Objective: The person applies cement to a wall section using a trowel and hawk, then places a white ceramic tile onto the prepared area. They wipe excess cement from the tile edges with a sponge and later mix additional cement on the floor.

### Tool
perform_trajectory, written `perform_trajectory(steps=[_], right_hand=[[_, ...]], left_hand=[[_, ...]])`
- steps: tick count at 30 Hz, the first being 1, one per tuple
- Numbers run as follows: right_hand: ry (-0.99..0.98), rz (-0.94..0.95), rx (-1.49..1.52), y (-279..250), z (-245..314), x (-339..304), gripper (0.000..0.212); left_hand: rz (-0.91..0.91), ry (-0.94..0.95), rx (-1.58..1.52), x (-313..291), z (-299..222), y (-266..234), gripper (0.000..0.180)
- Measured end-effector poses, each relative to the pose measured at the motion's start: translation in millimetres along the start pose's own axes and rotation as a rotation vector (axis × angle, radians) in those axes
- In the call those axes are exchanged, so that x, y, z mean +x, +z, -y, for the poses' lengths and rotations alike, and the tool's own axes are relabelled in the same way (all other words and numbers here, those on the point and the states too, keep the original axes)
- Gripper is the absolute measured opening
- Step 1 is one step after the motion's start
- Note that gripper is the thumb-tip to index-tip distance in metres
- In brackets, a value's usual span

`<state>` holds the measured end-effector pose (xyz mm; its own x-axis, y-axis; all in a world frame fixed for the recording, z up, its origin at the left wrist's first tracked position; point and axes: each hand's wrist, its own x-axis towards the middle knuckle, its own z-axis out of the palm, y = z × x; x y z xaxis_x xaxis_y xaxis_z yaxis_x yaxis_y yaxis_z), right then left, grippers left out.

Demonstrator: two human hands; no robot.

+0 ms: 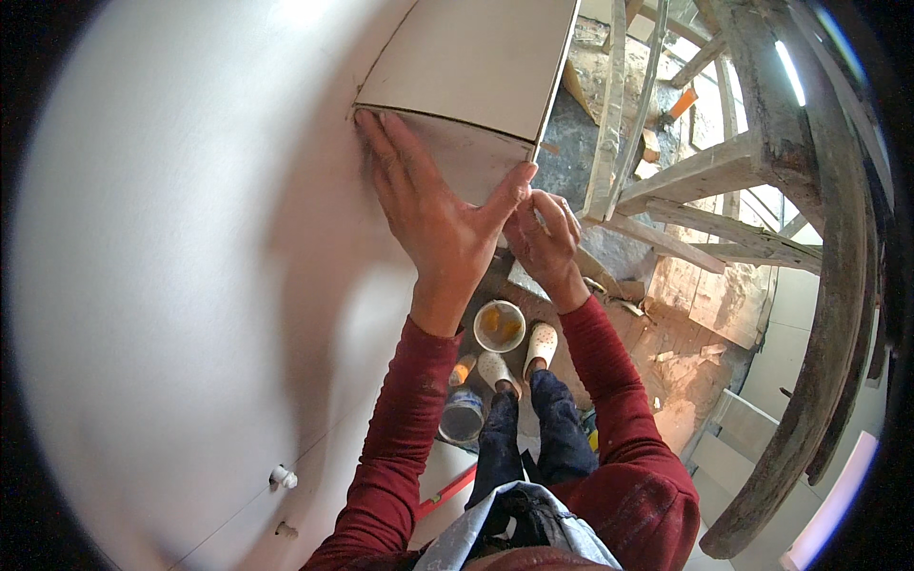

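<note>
My left hand (440,217) lies against a pale wall tile piece (471,152), its fingers stretched up to a dark joint line and its thumb at the outer corner. Above that joint sits a larger pale tile (466,57) with a straight right edge. Just right of my left thumb, my right hand (546,240) is closed at the edge of the tile piece, fingers curled in. Whatever those fingers may hold is hidden. The lower part of the tile piece is covered by both hands.
Wooden scaffold timbers (695,171) stand close on the right. Below, near my white clogs (541,344), are a round bucket (500,325) with orange things in it, a darker bucket (462,417) and a red level (447,490). A white fitting (283,477) juts from the wall.
</note>
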<state>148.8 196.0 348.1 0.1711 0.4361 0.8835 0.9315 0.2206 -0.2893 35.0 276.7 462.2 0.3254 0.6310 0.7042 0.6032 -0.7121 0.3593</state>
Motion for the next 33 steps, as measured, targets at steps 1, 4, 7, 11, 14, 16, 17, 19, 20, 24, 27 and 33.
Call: perform_trajectory(steps=[1, 4, 7, 11, 14, 16, 17, 19, 20, 24, 27, 33], right_hand=[[0.001, 0.005, 0.001, -0.4, -0.3, 0.3, 0.042], [0.003, 0.014, 0.009, -0.1, 1.0, 0.7, 0.043], [-0.019, 0.010, -0.007, 0.0, -1.3, -0.2, 0.046], [-0.018, 0.033, -0.061, 1.0, 1.1, -2.5, 0.049], [0.016, 0.029, -0.054, 5.4, 3.1, -7.6, 0.059], [0.011, 0.026, -0.069, 6.3, 1.7, -9.1, 0.059], [-0.005, 0.031, -0.091, 5.8, 1.9, -7.5, 0.054], [-0.023, 0.040, -0.110, 4.9, 1.6, -5.6, 0.050], [-0.026, 0.045, -0.109, 4.0, 1.4, -5.0, 0.050], [-0.045, 0.044, -0.070, 3.6, -1.8, -4.8, 0.047], [-0.055, 0.050, -0.079, 3.0, -2.0, -4.3, 0.043], [-0.014, 0.034, -0.080, 6.8, 0.7, -8.8, 0.045]], left_hand=[[0.001, -0.005, 0.012, -0.3, -0.6, 0.9, 0.123], [0.000, -0.021, 0.043, -1.5, -1.5, 1.8, 0.126], [-0.013, -0.041, 0.035, -0.8, -2.3, 4.5, 0.127], [-0.016, -0.064, 0.031, -0.1, -3.1, 3.7, 0.127], [-0.036, -0.052, 0.012, 0.5, -1.8, 4.9, 0.127], [-0.039, -0.048, 0.005, 1.0, -2.2, 6.4, 0.127], [-0.031, -0.053, 0.015, 1.2, -2.5, 5.8, 0.127], [-0.024, -0.058, 0.024, 1.3, -3.4, 5.2, 0.127], [-0.025, -0.058, 0.023, 1.3, -4.3, 4.7, 0.126], [-0.037, -0.035, 0.012, 2.2, -1.4, 6.6, 0.126], [-0.028, -0.049, 0.020, 0.9, -1.8, 7.6, 0.127], [-0.037, -0.049, 0.017, 0.0, 1.3, 7.4, 0.127]])
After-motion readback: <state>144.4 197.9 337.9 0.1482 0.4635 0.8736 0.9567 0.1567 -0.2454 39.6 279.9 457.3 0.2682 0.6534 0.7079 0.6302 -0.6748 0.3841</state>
